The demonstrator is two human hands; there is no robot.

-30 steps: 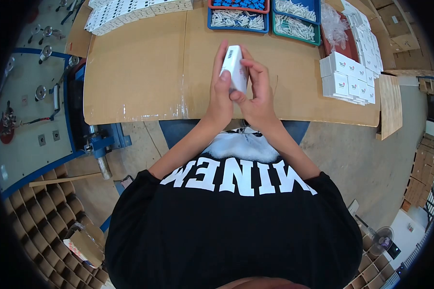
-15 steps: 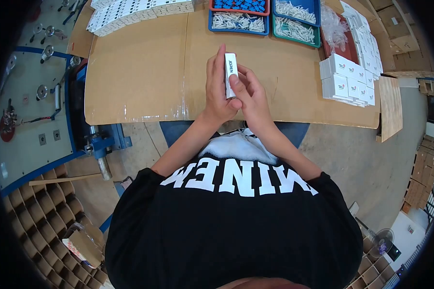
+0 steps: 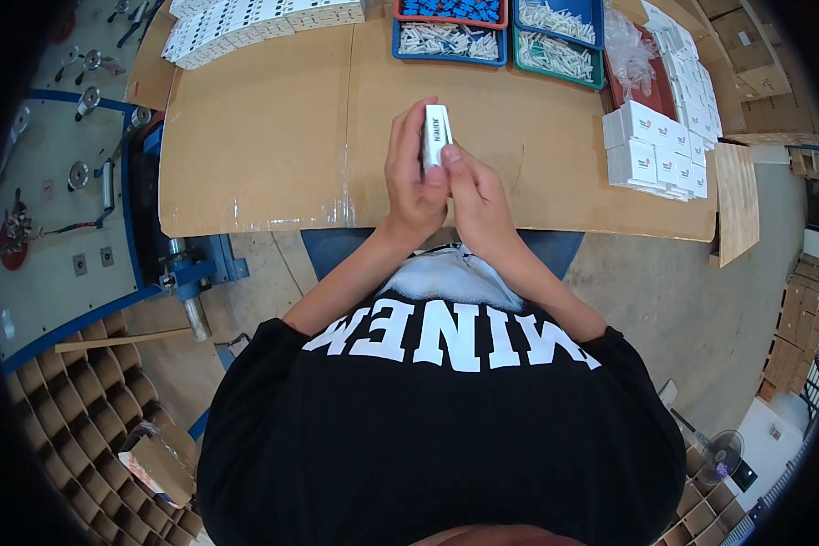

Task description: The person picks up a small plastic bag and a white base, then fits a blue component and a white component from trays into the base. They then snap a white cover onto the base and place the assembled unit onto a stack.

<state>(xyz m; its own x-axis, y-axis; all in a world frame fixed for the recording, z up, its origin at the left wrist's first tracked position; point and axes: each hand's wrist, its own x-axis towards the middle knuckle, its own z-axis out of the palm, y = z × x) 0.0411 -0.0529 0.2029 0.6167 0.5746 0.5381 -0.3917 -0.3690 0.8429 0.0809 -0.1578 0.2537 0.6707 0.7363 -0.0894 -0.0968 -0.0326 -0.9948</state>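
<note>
Both grips closed on a slim white box [image 3: 437,132], your left hand [image 3: 411,177] wrapping one side, your right hand [image 3: 475,196] pressing the other, above the surface [image 3: 264,136].

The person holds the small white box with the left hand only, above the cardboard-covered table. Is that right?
Not quite: both hands are on it. The head view shows the left hand and the right hand holding the small white box between them, above the cardboard-covered table.
</note>
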